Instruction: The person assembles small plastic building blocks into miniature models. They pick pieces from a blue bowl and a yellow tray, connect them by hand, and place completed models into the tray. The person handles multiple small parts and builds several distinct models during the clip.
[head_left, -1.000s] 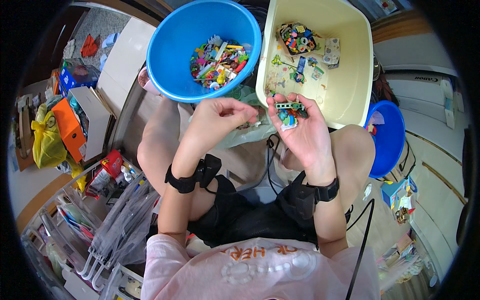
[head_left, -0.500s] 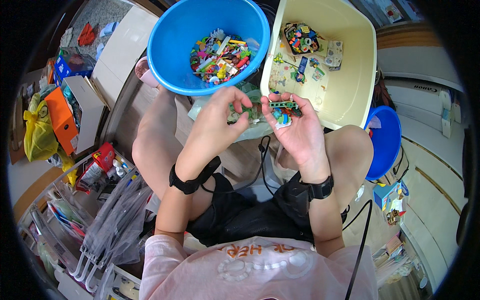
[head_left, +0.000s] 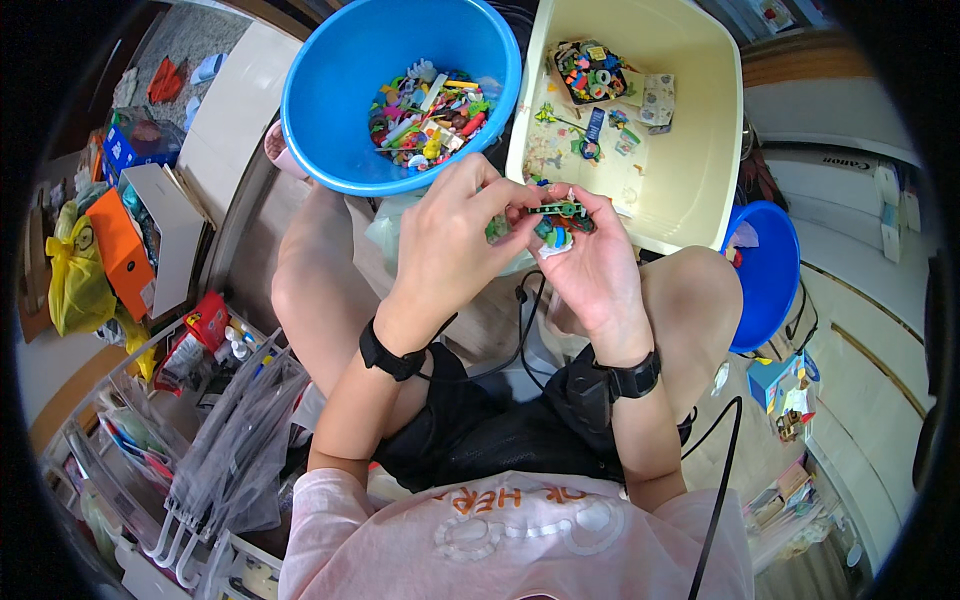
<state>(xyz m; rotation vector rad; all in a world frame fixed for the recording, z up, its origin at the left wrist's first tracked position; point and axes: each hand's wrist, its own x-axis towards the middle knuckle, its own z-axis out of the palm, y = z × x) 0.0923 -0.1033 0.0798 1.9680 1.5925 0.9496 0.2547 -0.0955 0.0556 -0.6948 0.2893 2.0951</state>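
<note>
My right hand point(head_left: 607, 265) is palm up with its fingers curled round a small cluster of toy pieces. Among them are a narrow green strip with dots point(head_left: 560, 209) and a blue and green piece point(head_left: 553, 233) with something white beneath it. My left hand point(head_left: 455, 235) reaches across from the left, thumb and fingers pinched at the left end of the green strip. Its fingertips partly hide what they grip. Just beyond my hands stand a round blue tub point(head_left: 300, 110) with a heap of small colourful toys point(head_left: 430, 120) and a cream rectangular tub point(head_left: 690, 190).
In the cream tub lie a black tray of small toys point(head_left: 592, 72), paper cards point(head_left: 656, 103) and loose pieces. A smaller blue bucket point(head_left: 765, 290) stands by my right knee. Folded clear umbrellas point(head_left: 225, 440) lie at left. Black cables point(head_left: 525, 345) run between my legs.
My left hand has moved right, from apart to touching the pieces in my right hand, its fingers closing into a pinch. The view has shifted slightly.
</note>
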